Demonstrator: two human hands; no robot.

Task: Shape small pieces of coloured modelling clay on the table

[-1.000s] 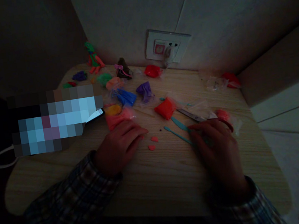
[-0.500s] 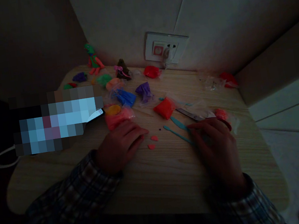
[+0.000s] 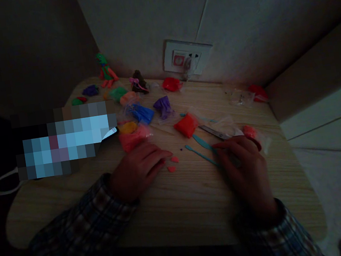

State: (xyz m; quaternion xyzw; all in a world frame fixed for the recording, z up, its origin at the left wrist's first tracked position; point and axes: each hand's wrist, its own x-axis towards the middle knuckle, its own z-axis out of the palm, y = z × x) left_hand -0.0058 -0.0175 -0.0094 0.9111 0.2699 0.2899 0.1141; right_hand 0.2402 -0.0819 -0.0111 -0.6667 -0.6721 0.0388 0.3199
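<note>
My left hand (image 3: 141,166) rests on the table with its fingers curled together, and a small bit of pink clay (image 3: 163,162) shows at its fingertips. Two flat pink clay pieces (image 3: 172,169) lie just beside those fingers. My right hand (image 3: 243,164) is closed, thumb and forefinger at the handle end of a blue plastic clay knife (image 3: 202,142). A thin blue clay tool (image 3: 200,155) lies on the table, its far end running under that hand. Scissors (image 3: 212,133) lie behind the right hand, which partly hides their red handle. A tiny dark bit (image 3: 181,149) lies between the hands.
Bags of red (image 3: 186,125), purple (image 3: 164,107), blue (image 3: 142,113) and pink clay (image 3: 135,137) lie across the wooden table (image 3: 183,211). Behind stand a green-and-orange clay figure (image 3: 105,71) and a brown one (image 3: 138,82). A partly blurred phone (image 3: 110,133) is at left; a wall socket (image 3: 187,57) is behind.
The view has shifted slightly. My left fingertips have come a little closer to the flat pink pieces. My right hand stays at the blue knife.
</note>
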